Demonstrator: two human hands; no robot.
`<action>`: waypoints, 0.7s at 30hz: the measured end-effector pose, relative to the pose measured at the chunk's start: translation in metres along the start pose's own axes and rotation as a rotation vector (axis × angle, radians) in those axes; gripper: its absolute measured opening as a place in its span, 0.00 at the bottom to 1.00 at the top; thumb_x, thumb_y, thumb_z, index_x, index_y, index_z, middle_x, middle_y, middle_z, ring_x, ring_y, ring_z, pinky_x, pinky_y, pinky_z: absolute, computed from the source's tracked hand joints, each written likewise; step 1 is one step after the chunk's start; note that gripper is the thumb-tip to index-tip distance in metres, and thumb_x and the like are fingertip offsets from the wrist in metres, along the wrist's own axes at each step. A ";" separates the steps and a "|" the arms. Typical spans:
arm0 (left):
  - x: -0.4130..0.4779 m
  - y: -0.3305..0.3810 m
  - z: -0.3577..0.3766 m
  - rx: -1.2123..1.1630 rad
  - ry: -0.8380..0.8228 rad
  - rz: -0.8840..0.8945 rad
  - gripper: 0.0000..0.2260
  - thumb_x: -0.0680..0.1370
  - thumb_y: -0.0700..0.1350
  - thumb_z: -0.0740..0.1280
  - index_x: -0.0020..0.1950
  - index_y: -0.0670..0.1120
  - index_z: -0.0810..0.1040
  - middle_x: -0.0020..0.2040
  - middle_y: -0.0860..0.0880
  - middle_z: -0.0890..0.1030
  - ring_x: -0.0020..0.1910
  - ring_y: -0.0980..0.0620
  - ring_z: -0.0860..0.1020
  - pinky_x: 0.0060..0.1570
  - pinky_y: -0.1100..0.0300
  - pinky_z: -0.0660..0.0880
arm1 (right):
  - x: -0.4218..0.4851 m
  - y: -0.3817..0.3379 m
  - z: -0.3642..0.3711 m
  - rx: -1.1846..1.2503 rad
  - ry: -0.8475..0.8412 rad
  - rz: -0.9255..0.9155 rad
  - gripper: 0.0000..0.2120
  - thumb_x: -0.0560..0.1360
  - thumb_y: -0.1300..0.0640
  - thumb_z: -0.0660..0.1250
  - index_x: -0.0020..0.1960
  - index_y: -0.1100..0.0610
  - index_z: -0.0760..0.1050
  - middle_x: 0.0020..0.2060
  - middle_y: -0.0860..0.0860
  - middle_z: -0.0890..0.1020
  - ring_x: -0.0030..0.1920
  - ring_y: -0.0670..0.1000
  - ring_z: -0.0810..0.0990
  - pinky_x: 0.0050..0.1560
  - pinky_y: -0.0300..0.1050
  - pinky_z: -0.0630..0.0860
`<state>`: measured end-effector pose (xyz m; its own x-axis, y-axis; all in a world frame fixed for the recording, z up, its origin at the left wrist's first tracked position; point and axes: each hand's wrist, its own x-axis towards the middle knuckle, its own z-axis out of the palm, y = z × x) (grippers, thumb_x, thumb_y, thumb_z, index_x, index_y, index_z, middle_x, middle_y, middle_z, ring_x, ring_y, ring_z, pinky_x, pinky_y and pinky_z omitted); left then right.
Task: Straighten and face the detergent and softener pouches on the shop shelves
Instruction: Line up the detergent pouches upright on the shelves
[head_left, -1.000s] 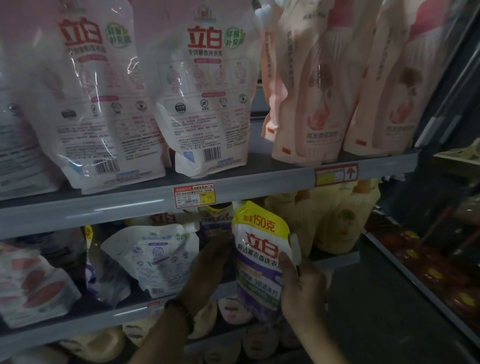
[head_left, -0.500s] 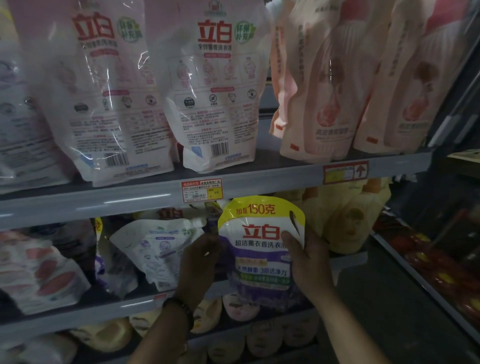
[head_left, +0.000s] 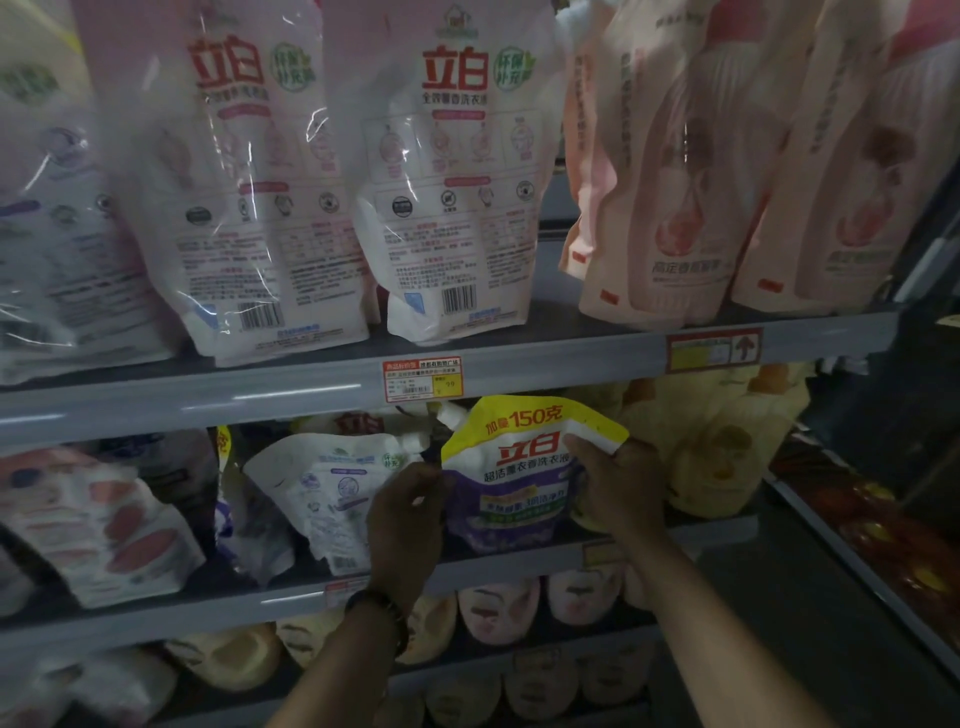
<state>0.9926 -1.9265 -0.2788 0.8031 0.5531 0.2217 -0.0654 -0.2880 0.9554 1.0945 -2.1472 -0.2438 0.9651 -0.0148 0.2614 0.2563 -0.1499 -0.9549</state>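
A purple pouch with a yellow top stands upright on the middle shelf, its front facing me. My left hand grips its left edge. My right hand holds its right side, thumb across the front near the yellow top. To its left a white pouch leans tilted with its back label showing. On the upper shelf, two white-and-pink pouches stand with their back labels and barcodes toward me.
Peach pouches fill the upper shelf's right end. Yellow pouches sit right of the held pouch. White and red pouches lie slumped at the left. Rows of pouches fill the lower shelves. Another rack stands close on the right.
The purple pouch has turned from angled to face front and moved up and back onto the middle shelf. Both hands followed it, and the camera view shifted closer.
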 end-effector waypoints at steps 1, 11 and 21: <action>0.000 0.001 0.000 0.037 0.016 0.006 0.13 0.84 0.41 0.71 0.43 0.58 0.84 0.45 0.58 0.86 0.45 0.54 0.85 0.44 0.42 0.83 | 0.003 0.004 0.002 -0.021 0.007 0.005 0.03 0.78 0.57 0.77 0.47 0.50 0.87 0.43 0.45 0.89 0.44 0.44 0.88 0.43 0.39 0.83; -0.001 0.001 0.012 0.201 0.183 0.073 0.19 0.83 0.41 0.71 0.43 0.67 0.78 0.44 0.62 0.83 0.44 0.54 0.84 0.42 0.57 0.79 | 0.017 0.005 0.012 -0.070 0.005 0.042 0.02 0.78 0.55 0.77 0.46 0.51 0.86 0.43 0.47 0.89 0.44 0.46 0.88 0.48 0.49 0.85; -0.003 -0.009 0.024 0.179 0.213 -0.050 0.08 0.84 0.44 0.70 0.50 0.58 0.83 0.45 0.52 0.87 0.42 0.50 0.85 0.43 0.48 0.83 | 0.020 0.012 0.017 -0.186 -0.003 0.101 0.14 0.78 0.55 0.77 0.35 0.55 0.80 0.34 0.50 0.86 0.37 0.52 0.87 0.39 0.51 0.84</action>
<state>1.0051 -1.9441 -0.2931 0.6590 0.7163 0.2294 0.0922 -0.3796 0.9205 1.1177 -2.1321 -0.2529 0.9856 -0.0361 0.1655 0.1447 -0.3278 -0.9336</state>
